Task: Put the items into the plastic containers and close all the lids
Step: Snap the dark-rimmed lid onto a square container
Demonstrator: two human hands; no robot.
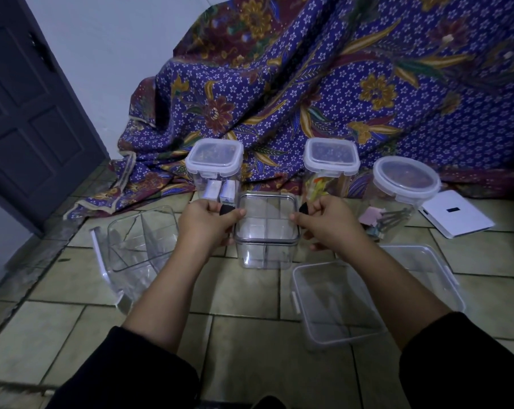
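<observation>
Clear stiff plastic container (266, 231), likely light and slick, is best held where left hand (208, 221) and right hand (329, 222) clamp its black side clips (227, 209).

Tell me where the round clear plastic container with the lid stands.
The round clear plastic container stands at the right of the head view, on the tiled floor, between a square lidded clear container and a flat white box.

Both bare forearms (173, 290) reach forward from black sleeves (126, 370). The left hand (204, 224) and right hand (331, 222) face each other, fingers (213, 205) curled, each pinching a small black plastic latch (227, 210).
</observation>
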